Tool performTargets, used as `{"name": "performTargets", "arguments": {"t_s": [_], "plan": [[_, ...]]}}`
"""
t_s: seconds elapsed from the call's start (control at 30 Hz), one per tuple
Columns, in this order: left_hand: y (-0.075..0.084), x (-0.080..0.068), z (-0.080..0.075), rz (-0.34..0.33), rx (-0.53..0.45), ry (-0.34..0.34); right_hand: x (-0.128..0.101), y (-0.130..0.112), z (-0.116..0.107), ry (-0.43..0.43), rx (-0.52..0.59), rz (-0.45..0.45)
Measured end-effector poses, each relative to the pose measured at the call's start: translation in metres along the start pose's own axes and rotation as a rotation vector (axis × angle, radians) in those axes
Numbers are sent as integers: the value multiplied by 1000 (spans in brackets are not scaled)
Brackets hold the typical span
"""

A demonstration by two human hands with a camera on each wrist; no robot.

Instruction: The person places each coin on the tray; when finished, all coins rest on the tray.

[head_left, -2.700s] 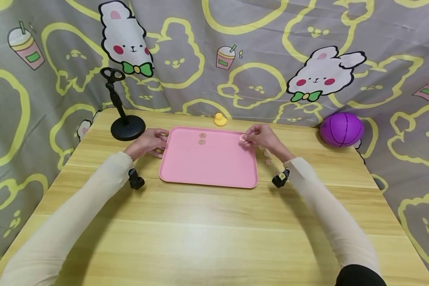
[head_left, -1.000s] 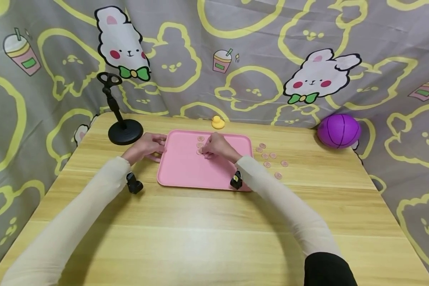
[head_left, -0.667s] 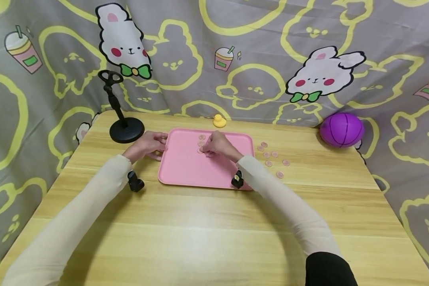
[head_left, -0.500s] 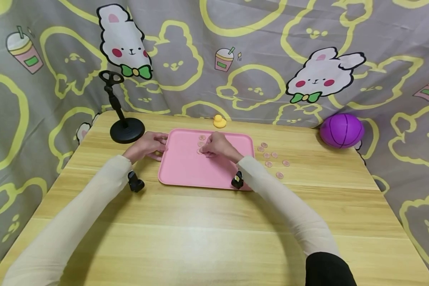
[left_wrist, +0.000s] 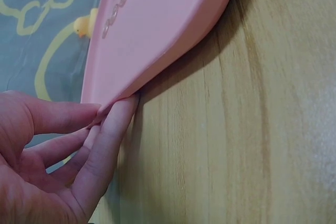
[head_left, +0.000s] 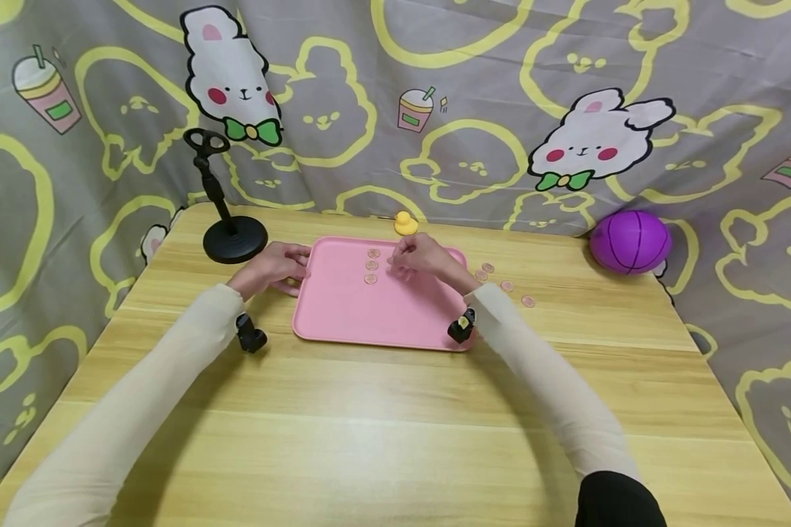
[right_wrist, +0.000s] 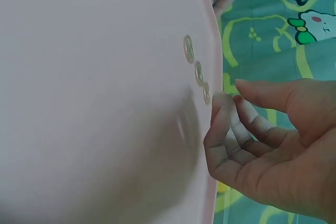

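Seen from the head camera, a person in pale sleeves works at a wooden table (head_left: 395, 424), where a pink tray (head_left: 369, 315) lies near the far edge; the left hand (head_left: 273, 265) holds the tray's left rim while the right hand (head_left: 422, 256) hovers over its far side, fingers loosely curled and holding nothing, just beside three buttons (head_left: 371, 265) lined up on the tray. More loose buttons (head_left: 506, 286) lie on the table right of the tray, with a yellow duck (head_left: 405, 222), a black stand (head_left: 227, 234) and a purple ball (head_left: 630, 241) beyond. The left wrist camera shows the left hand's fingers (left_wrist: 113, 129) pinching the tray's edge (left_wrist: 157, 66). The right wrist camera shows the right hand (right_wrist: 273, 145) empty, fingertips (right_wrist: 223, 100) close beside the row of three buttons (right_wrist: 197, 72).
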State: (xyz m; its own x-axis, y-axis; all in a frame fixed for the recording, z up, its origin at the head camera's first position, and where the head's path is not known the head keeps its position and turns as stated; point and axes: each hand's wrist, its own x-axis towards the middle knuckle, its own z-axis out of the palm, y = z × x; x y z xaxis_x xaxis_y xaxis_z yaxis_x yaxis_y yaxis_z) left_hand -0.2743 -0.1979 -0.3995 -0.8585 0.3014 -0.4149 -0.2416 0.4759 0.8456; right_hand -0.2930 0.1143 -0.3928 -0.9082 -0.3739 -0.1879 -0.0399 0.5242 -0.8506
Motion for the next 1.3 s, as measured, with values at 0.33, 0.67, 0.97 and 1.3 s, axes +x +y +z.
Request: {"name": "performTargets", "arguments": {"t_s": [0.33,0.67,0.97,1.3], "plan": [[1,-1,1,7,-2,8,-17,10,-26,50,-75,3],[5,-4,2,14,20,13,-36,34,-59,102,-91,53],[6,-3,2,19,21,13,-57,56,-95,186,-45,66],[12,-3,5,29,75,57,-68,76,-116,273,-95,109]]}}
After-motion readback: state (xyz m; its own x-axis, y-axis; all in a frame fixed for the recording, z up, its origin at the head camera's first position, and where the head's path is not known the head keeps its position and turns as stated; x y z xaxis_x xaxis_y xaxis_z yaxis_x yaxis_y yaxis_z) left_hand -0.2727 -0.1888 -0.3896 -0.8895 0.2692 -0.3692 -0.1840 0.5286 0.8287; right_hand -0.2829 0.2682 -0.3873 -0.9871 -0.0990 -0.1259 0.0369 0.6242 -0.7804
